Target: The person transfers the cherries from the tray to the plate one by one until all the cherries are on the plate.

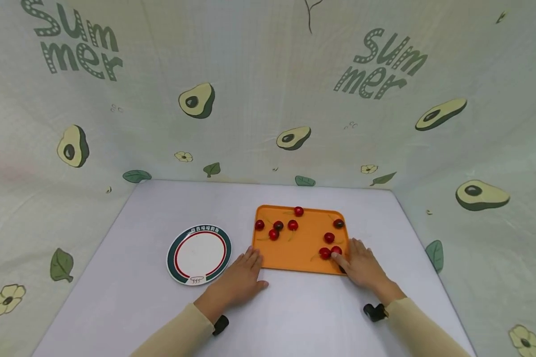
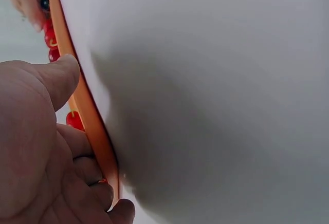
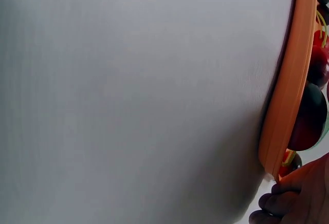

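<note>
An orange rectangular tray (image 1: 290, 255) lies on the white tabletop (image 1: 303, 317), bearing cherries with thin stems. Five of them, red to dark red, are scattered over its left half, one sitting at the left rim; another red cherry (image 1: 299, 211) lies by the far edge. Towards the right are a dark cherry (image 1: 338, 223) near the far corner, a red one below it, and two more red ones side by side near the right hand (image 1: 365, 267). A very dark cherry (image 3: 309, 118) sits at the near right corner, partly hidden by that hand in the head view.

The left hand (image 1: 238, 280) is at the near left corner, fingers extended against the tray's left side and thumb spread away. The right hand's thumb reaches over the tray and its fingers lie along the right side; whether it grips the rim cannot be told. A round white plate (image 1: 201, 255) with a dark green border and red ring lies left of the tray, just beside the left hand.
</note>
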### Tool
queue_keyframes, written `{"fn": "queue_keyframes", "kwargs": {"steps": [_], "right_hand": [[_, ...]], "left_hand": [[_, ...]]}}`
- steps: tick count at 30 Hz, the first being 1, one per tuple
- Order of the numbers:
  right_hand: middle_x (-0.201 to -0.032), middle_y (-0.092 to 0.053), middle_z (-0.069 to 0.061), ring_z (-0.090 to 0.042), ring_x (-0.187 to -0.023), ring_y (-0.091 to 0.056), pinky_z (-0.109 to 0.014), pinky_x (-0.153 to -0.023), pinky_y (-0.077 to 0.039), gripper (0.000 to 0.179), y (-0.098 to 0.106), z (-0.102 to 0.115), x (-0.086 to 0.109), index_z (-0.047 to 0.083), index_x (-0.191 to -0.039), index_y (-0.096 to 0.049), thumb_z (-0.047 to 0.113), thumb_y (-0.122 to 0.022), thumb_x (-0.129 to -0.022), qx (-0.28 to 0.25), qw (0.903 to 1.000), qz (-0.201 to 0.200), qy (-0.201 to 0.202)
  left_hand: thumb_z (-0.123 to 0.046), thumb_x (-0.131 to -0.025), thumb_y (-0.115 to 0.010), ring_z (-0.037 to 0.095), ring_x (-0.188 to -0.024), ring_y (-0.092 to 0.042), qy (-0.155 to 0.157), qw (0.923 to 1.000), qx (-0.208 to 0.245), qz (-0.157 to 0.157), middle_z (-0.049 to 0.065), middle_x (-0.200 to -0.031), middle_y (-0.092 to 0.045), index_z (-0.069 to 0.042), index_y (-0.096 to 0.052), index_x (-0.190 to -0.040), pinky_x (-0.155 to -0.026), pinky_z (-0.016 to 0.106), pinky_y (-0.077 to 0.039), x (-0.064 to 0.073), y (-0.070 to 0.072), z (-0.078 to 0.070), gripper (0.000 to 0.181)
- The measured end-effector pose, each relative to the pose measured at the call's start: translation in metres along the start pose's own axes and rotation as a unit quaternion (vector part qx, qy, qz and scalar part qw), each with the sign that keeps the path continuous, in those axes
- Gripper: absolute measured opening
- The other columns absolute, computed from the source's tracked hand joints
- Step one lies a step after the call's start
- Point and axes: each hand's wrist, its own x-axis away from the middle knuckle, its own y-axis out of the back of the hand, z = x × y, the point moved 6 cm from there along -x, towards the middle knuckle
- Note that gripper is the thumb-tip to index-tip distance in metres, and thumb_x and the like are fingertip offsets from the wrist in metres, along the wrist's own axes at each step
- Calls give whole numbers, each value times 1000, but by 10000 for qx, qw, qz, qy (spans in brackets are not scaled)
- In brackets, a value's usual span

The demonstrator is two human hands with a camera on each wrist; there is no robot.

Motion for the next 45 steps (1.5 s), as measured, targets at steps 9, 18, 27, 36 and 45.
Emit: {"fn": "queue_keyframes", "kwargs": {"steps": [9, 18, 27, 36, 45], "right_hand": [[-162, -29, -41, -58, -152, -25, -70, -124, -19, 94, -5, 14, 10, -20, -155, -28, 58, -48, -107, 82, 9998, -126, 141], [-162, -30, -40, -57, -153, -25, -69, -125, -18, 95, -7, 19, 16, -19, -156, -29, 60, -47, -107, 145, 9996, -126, 185], [-162, -31, -39, -56, -153, -26, -69, -125, -20, 91, -7, 24, 18, -19, -156, -29, 57, -46, -108, 217, 9993, -145, 266], [-162, -31, -40, -57, -153, -26, -69, -125, -19, 92, -8, 24, 19, -19, -156, -30, 57, -48, -107, 137, 9994, -186, 269], [-161, -32, -40, -56, -152, -27, -70, -124, -20, 89, -9, 26, 19, -18, -155, -31, 56, -46, -109, 248, 9988, -261, 322]], "left_hand": [[-57, -104, -55, 32, -162, -21, -74, 10000, 64, -12, 14, -172, -31, -4, -36, -163, -129, 49, -27, 24, -5, 4, 82], [-57, -104, -56, 32, -162, -21, 6, 9998, 127, 146, 12, -173, -30, -5, -36, -164, -129, 50, -27, 36, -8, 3, 82], [-57, -104, -56, 33, -161, -24, -30, 9998, 132, 115, 14, -171, -33, -4, -40, -162, -128, 51, -30, 42, -9, 4, 80], [-57, -103, -57, 33, -161, -24, 17, 9999, 110, 114, 13, -171, -34, -5, -41, -162, -128, 52, -29, 45, -9, 6, 80], [-56, -104, -57, 32, -161, -26, 17, 9998, 180, 46, 13, -170, -36, -5, -42, -161, -127, 52, -31, 47, -6, 7, 78]]}}
